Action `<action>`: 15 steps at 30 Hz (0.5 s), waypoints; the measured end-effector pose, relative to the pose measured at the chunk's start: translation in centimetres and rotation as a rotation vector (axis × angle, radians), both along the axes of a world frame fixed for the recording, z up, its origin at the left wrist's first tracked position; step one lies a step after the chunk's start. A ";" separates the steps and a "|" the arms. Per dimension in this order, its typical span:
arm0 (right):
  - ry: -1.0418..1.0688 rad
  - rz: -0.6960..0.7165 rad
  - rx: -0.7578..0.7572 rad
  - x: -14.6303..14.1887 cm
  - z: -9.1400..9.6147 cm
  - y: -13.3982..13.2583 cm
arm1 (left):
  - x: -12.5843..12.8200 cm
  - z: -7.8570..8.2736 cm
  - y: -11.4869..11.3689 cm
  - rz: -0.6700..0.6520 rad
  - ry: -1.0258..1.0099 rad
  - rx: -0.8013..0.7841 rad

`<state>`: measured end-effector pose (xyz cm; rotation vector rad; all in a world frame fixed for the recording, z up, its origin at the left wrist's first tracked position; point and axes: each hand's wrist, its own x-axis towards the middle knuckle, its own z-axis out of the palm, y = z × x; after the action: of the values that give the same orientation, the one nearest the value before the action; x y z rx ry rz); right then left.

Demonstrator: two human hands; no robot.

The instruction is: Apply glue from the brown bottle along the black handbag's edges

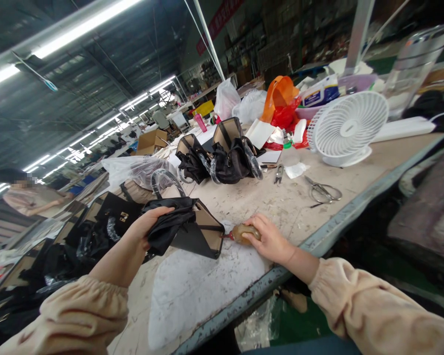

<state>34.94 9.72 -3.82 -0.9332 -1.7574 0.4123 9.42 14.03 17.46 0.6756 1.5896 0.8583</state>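
My left hand point(148, 224) grips the black cloth of a folded umbrella point(177, 224) that lies on the worktable point(244, 207); its tan, dark-edged panel point(202, 231) points right. My right hand point(268, 239) rests on the table, closed around a small brownish tool point(244, 231) with a reddish tip next to the panel's corner. A pale worn patch point(196, 291) marks the tabletop in front of me.
More black umbrellas point(222, 158) lie mid-table; others are heaped at left point(96, 231). Scissors point(323, 192) and snips point(278, 173) lie near a white fan point(348, 128). Plastic bags point(277, 98) and boxes crowd the back. A person point(29, 197) stands at far left.
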 end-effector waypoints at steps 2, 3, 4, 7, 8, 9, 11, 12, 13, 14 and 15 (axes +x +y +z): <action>-0.016 -0.035 0.018 0.2 0.0 0.2 | 0.0 0.0 0.1 -0.023 0.031 0.006; -0.026 -0.044 0.026 0.3 0.0 0.3 | 0.0 0.0 0.2 -0.032 0.038 0.004; -0.034 -0.049 0.034 0.3 0.1 0.2 | 0.0 0.0 0.3 -0.036 0.038 0.000; -0.050 -0.018 0.027 0.4 0.3 0.1 | 0.1 0.0 0.4 -0.036 0.048 -0.009; -0.054 0.003 0.016 0.3 0.3 0.0 | 0.2 0.0 0.5 -0.029 0.055 -0.005; -0.057 0.020 0.008 0.3 0.4 0.0 | 0.3 0.0 0.5 -0.023 0.059 0.003; -0.060 0.025 0.007 0.3 0.4 -0.1 | 0.5 0.0 0.5 -0.021 0.051 0.021; -0.059 0.013 0.016 0.4 0.4 -0.1 | 0.6 0.0 0.5 -0.025 0.042 0.028; -0.056 -0.001 0.026 0.4 0.4 -0.1 | 0.7 0.0 0.5 -0.029 0.032 0.031; -0.053 -0.012 0.033 0.4 0.4 -0.1 | 0.9 0.0 0.5 -0.032 0.023 0.031; -0.053 -0.013 0.033 0.4 0.4 -0.1 | 0.9 0.0 0.6 -0.033 0.015 0.028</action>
<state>35.33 9.60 -3.39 -0.9397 -1.7996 0.3523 10.37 14.61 17.48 0.7279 1.5777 0.8539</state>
